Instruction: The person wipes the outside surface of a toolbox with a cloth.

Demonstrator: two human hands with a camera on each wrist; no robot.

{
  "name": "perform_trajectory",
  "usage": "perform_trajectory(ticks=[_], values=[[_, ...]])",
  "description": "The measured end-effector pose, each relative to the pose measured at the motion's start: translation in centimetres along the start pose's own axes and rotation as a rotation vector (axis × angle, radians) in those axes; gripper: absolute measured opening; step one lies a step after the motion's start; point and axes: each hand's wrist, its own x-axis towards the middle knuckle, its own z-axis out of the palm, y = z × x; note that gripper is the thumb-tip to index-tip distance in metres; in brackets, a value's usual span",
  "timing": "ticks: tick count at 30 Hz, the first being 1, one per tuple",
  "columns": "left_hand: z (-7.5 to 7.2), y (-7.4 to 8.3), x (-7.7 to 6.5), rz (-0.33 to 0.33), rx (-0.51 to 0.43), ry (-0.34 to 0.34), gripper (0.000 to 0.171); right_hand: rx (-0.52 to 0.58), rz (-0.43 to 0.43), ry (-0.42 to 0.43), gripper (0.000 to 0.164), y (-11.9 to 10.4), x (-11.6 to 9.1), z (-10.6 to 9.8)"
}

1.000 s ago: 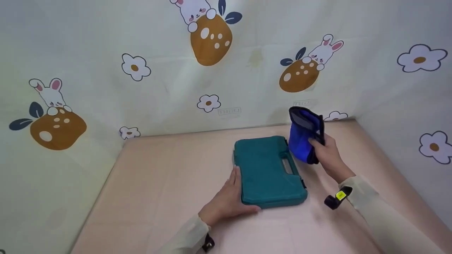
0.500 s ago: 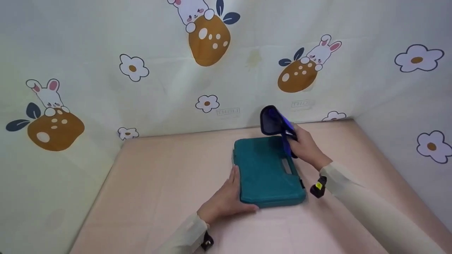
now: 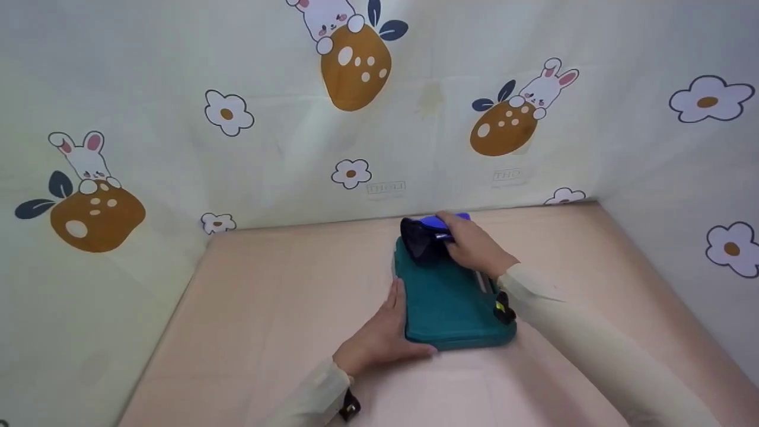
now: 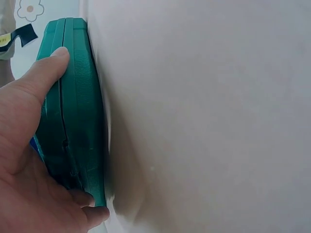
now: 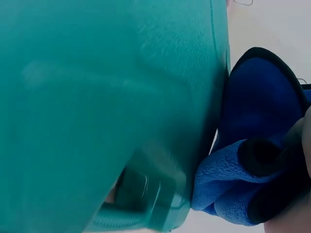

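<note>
A teal plastic case (image 3: 442,308) with a carry handle on its right side lies flat on the table. My left hand (image 3: 379,332) rests against its near left corner, fingers along the left side and thumb (image 4: 46,70) along the near side. Over the case's far end, my right hand (image 3: 474,246) grips a folded blue cloth (image 5: 260,104) with black edging. The cloth's dark side hangs toward the case in the head view, covering its far part. In the right wrist view, the cloth is bunched beside the case's edge.
Pale pinkish cloth (image 3: 284,308) covers the table. A curtain (image 3: 284,148) printed with rabbits, fruits and flowers stands along the back and both sides. Black straps sit on both wrists.
My right hand has carried the blue cloth left from beside the case's handle and lowered it over the far end. The left hand and the case have stayed put.
</note>
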Motion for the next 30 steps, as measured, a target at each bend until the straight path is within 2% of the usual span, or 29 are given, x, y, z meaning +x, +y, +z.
perform_trajectory(ticks=[8,11,14,16,18,22,30], values=[[0.0,0.0,0.1,0.013,0.004,0.002,0.141,-0.067,0.024,0.004,0.05,-1.2,1.4,0.8],[0.1,0.0,0.1,0.011,0.001,-0.001,0.141,-0.079,0.024,-0.068,0.054,-1.5,1.6,1.3],[0.1,-0.1,0.1,0.011,-0.001,-0.008,0.141,-0.119,0.023,-0.201,0.059,-1.9,1.5,2.0],[0.1,0.0,0.1,0.02,0.0,-0.005,0.142,-0.184,0.011,-0.285,0.061,-2.0,1.4,2.5],[0.1,0.0,0.1,0.025,-0.001,-0.001,0.141,-0.257,-0.011,-0.336,0.061,-2.0,1.2,3.0],[0.0,0.0,0.1,0.019,0.002,0.005,0.141,-0.339,-0.04,-0.361,0.062,-2.0,0.9,3.5],[0.0,0.0,0.0,0.008,0.001,-0.005,0.141,-0.353,-0.04,-0.41,0.071,-1.7,0.9,3.0]])
